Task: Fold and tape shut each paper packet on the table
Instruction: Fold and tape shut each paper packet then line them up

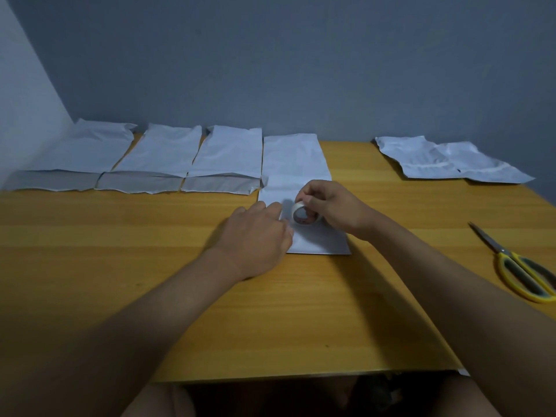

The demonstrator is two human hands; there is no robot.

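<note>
While our right hand (329,206) grips the tape roll (304,214) on top of the middle packet (296,164), our left hand (258,233) sits just beside it with fingers reaching toward the roll's edge — we can't tell if they're pinching the tape end or just touching the paper. That packet lies right under both hands near the table's (150,242) middle, long axis running straight away from us toward the wall, so any strip probably gets pulled sideways across it. It's plain white and a bit creased — three similar packets (156,158) sit to its left with near flaps folded, and scissors (522,269) wait well off to the right.
</note>
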